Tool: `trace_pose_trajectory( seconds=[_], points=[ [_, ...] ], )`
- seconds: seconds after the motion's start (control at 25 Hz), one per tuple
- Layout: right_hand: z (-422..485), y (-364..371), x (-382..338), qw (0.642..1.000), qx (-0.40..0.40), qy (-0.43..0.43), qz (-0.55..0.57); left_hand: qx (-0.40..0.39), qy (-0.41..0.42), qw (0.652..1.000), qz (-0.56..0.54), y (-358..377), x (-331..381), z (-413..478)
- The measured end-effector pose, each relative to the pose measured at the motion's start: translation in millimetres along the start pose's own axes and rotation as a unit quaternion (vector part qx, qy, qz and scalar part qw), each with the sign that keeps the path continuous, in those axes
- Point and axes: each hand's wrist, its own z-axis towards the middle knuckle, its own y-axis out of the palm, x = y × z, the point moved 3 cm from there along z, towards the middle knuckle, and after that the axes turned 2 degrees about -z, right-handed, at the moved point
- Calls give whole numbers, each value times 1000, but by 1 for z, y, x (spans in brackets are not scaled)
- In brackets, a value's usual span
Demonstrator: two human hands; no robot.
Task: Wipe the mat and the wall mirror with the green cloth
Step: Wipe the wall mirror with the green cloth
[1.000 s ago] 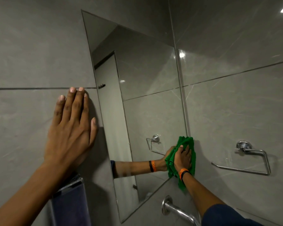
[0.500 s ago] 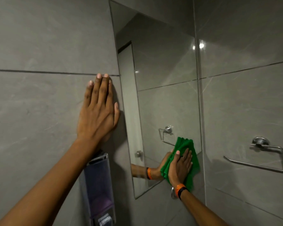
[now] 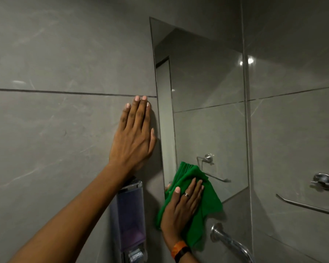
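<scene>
A frameless wall mirror [image 3: 207, 103] hangs on the grey tiled wall near the corner. My right hand [image 3: 180, 209] lies flat on the bunched green cloth [image 3: 207, 202], pressing it against the mirror's lower left corner; the cloth also hangs over the tile below. My left hand [image 3: 134, 137] rests flat with fingers together on the tile just left of the mirror's edge, holding nothing. No mat is in view.
A clear soap dispenser [image 3: 129, 221] is fixed to the wall under my left wrist. A chrome spout [image 3: 230, 242] juts out below the mirror. On the right wall are a chrome towel ring and bar [image 3: 323, 184].
My right hand has slid the green cloth leftward along the mirror's bottom, from the lower right corner to the lower left. The view has shifted left. My left hand stays on the tile.
</scene>
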Motion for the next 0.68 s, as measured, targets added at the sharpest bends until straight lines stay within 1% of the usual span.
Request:
trace_pose_trajectory(
  seconds=[0.16,0.44,0.68],
  points=[
    [45,-1,-62,999,15,-37,0,6,6,1000,8,-3,-1,1],
    [139,7,-169,997,4,-52,48,20,15,999,28,-13,-18,20],
    [209,8,-252,994,9,-70,78,56,0,997,47,-29,-37,44]
  ],
)
